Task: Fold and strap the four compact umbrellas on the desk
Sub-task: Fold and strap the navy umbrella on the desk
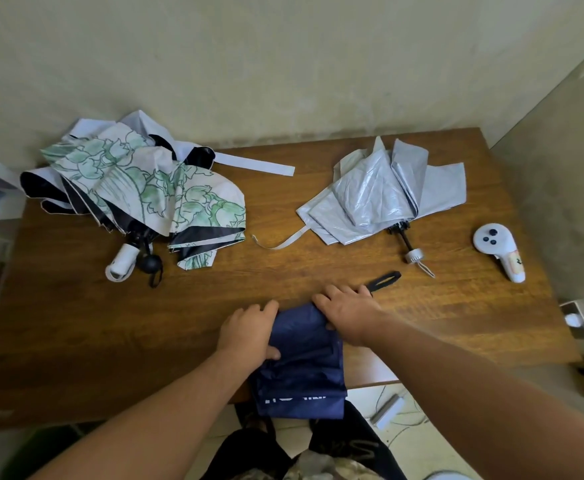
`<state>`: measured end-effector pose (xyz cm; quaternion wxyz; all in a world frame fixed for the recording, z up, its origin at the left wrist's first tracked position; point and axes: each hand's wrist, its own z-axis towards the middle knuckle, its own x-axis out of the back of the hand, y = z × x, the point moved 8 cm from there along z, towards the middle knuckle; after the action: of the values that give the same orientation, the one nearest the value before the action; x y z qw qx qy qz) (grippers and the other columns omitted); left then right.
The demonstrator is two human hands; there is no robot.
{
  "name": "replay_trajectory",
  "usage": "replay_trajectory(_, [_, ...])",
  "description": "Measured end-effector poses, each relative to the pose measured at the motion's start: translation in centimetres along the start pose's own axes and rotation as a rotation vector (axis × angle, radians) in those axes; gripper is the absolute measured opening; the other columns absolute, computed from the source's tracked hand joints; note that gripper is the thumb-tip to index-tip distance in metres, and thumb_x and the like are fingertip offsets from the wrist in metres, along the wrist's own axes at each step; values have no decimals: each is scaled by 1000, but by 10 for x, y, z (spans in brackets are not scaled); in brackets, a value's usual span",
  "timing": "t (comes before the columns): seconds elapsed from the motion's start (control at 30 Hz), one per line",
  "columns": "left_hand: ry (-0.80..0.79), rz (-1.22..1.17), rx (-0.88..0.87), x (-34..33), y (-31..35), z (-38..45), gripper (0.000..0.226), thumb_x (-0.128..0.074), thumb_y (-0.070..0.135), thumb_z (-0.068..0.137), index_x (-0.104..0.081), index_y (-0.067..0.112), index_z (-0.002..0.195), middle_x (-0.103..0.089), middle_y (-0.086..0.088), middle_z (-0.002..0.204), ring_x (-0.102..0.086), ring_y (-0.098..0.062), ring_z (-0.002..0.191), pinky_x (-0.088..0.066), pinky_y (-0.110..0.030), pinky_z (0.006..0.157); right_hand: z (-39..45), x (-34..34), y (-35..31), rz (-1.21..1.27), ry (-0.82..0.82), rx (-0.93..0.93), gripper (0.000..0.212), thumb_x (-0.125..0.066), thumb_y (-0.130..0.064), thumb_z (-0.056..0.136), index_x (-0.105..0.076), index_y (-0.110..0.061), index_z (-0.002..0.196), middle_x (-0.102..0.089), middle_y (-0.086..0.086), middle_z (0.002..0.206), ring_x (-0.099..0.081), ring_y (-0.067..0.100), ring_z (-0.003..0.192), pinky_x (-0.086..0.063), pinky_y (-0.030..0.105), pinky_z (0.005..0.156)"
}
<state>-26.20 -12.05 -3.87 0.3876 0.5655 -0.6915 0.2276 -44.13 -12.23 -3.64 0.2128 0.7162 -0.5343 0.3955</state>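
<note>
Navy umbrella (302,358) overhanging wooden desk (76,341), plaster wall (249,64) behind

desk (76,341): glossy wood | navy umbrella (304,362): matt cloth | silver umbrella (370,192): shiny cloth (creased)

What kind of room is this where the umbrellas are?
Probably a small room at home or an office corner: a wooden desk is pushed against a plain wall, a white game controller lies on it, and cables trail on the floor.
</note>
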Motion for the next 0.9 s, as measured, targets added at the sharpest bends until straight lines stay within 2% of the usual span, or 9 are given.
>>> replay_trajectory(0.13, [-20,17,-44,14,-8,-1,52,-83,41,78,-51,25,115,-65,-3,106,-63,-26,94,-56,-37,71,-6,11,-2,73,-30,39,59,-63,-35,100,-34,-28,151,-46,5,144,-46,31,134,-39,58,106])
replay_trajectory(0.23, [-51,18,-82,37,-16,-3,42,-80,41,73,-56,28,105,-66,1,102,-66,-25,88,-58,-35,71,-11,25,-6,139,-40,44,60,-62,-38,100,-33,-30,153,-48,4,145,-48,30,133,-40,56,106])
replay_trajectory(0.37, [-118,0,-124,76,-24,-17,46,-87,47,64,-58,32,97,-65,8,97,-65,-23,88,-59,-38,74,-22,64,-17,177,27,61,73,-65,-43,93,-28,-40,156,-49,1,146,-52,29,131,-47,43,99])
replay_trajectory(0.5, [-26,1,-144,138,-32,-37,58,-91,54,55,-54,29,92,-62,9,93,-62,-19,86,-58,-40,77,-33,134,-29,114,205,85,82,-68,-53,83,-29,-45,155,-45,-2,143,-47,27,129,-49,43,100])
replay_trajectory(0.67, [104,-49,-192,223,-37,-67,67,-94,49,57,-60,30,111,-65,9,103,-63,-19,92,-58,-40,84,-49,221,-68,-53,382,106,93,-64,-74,79,-23,-42,156,-52,-3,142,-52,29,124,-42,48,102])
replay_trajectory(0.7, [126,-36,-204,237,-38,-74,67,-93,48,58,-59,30,112,-65,9,102,-63,-19,91,-58,-39,82,-52,234,-72,-63,397,91,90,-65,-75,78,-28,-41,152,-57,-2,135,-57,30,119,-45,45,97])
replay_trajectory(0.77, [159,-6,-242,259,-41,-88,60,-91,44,60,-57,31,108,-63,11,97,-61,-16,86,-56,-36,74,-55,253,-76,-110,412,65,70,-70,-65,78,-42,-36,135,-65,-1,112,-65,30,101,-54,42,82])
replay_trajectory(0.83, [155,6,-285,274,-46,-102,52,-88,34,65,-55,33,105,-59,15,92,-58,-8,80,-48,-28,62,-60,266,-79,-131,410,39,50,-71,-49,79,-45,-31,118,-64,-2,96,-65,31,87,-58,43,72])
replay_trajectory(0.9, [126,24,-303,284,-52,-111,53,-84,27,68,-55,35,111,-59,15,91,-58,-5,80,-44,-26,60,-64,277,-83,-115,415,24,42,-69,-38,77,-46,-30,111,-60,-3,88,-60,29,77,-57,40,66])
